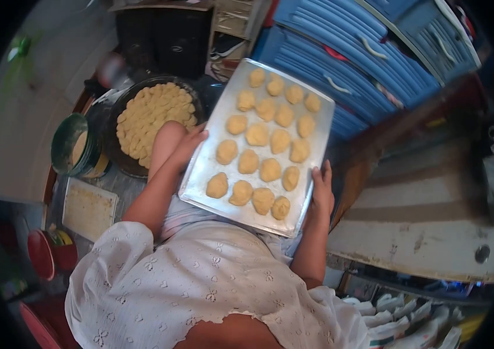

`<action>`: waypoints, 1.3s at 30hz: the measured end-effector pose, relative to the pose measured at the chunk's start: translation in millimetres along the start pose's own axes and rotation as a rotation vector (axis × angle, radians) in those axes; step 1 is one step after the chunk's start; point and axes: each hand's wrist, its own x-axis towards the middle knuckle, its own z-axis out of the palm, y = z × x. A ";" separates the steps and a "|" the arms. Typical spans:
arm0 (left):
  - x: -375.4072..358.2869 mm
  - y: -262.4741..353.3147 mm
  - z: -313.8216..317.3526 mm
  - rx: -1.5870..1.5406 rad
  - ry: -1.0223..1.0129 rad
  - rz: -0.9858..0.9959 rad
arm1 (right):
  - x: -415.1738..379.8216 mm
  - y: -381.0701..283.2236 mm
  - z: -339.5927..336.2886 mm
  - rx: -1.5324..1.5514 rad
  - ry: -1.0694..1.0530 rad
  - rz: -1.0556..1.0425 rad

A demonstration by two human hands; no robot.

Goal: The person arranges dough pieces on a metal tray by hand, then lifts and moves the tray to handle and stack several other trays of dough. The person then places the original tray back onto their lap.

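A silver baking tray [199, 181] is held tilted above my lap, with rows of yellowish dough balls [257, 134] spaced across it. My left hand [192, 144] grips its left edge, thumb on the rim and the other fingers hidden underneath. On the opposite edge my right hand [322, 189] is closed, its fingers showing along the outer side. To the left, near my left hand and knee, a large dark round pan [112, 145] holds a heap of similar dough pieces [148, 119].
Left of the pan stand a green bucket [61, 145] and a flat pale tray [89, 209] with crumbs or residue. A red container [40, 255] sits lower left. Blue drawers [322, 70] rise beyond the baking tray; a worn wooden surface [421, 232] lies right, above packed plastic bags [398, 320].
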 end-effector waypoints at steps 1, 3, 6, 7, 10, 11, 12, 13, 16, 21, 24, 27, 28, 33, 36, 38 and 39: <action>0.3 0.5 -0.4 0.028 0.026 -0.010 | 11.7 9.0 -6.2 -0.025 -0.036 0.001; -3.0 7.7 3.4 0.089 0.069 -0.043 | 0.8 -6.7 6.9 -0.050 -0.016 0.159; -2.5 4.7 0.8 0.141 0.087 -0.008 | 9.2 6.3 3.2 0.120 -0.083 0.208; -1.5 2.9 -1.5 0.135 0.113 -0.008 | 6.0 1.4 6.9 0.018 0.010 0.237; 4.8 -7.5 -9.6 0.084 0.038 -0.003 | 9.3 2.3 2.7 -0.110 0.082 0.262; 5.8 -10.8 -15.4 0.117 0.040 -0.002 | 11.8 5.4 2.7 -0.091 0.051 0.260; 6.6 -10.5 -14.9 0.153 0.030 0.000 | 13.5 6.1 0.3 -0.066 0.028 0.253; 6.4 -10.5 -14.7 0.155 0.034 -0.008 | 16.7 8.2 -1.4 -0.078 0.036 0.272; 5.5 -8.1 -13.8 0.142 0.027 -0.020 | 17.8 9.9 -2.2 -0.081 0.029 0.260; 4.4 -6.4 -11.5 0.147 0.043 -0.051 | 11.4 1.8 7.2 -0.090 0.037 0.251; 4.3 -6.9 -10.0 0.117 0.025 -0.051 | 12.3 0.9 6.2 -0.108 0.078 0.262; 3.6 -6.4 -7.1 0.090 0.018 -0.028 | 19.5 12.6 -1.4 -0.031 0.084 0.286; 3.9 -7.0 -6.4 0.085 0.026 -0.008 | 19.6 12.1 -2.1 -0.031 0.092 0.284; 3.3 -5.5 -0.2 0.020 0.057 0.004 | 25.0 18.3 -8.0 0.059 0.088 0.297; 5.1 -6.5 -0.2 -0.024 0.058 0.015 | 24.5 19.0 -8.7 0.151 -0.018 0.315; 6.6 -12.0 -3.9 -0.043 0.051 0.020 | 25.3 19.6 -9.7 0.155 -0.019 0.328; 7.3 -13.1 -5.0 -0.025 0.055 0.026 | 25.9 20.0 -10.3 0.158 -0.022 0.341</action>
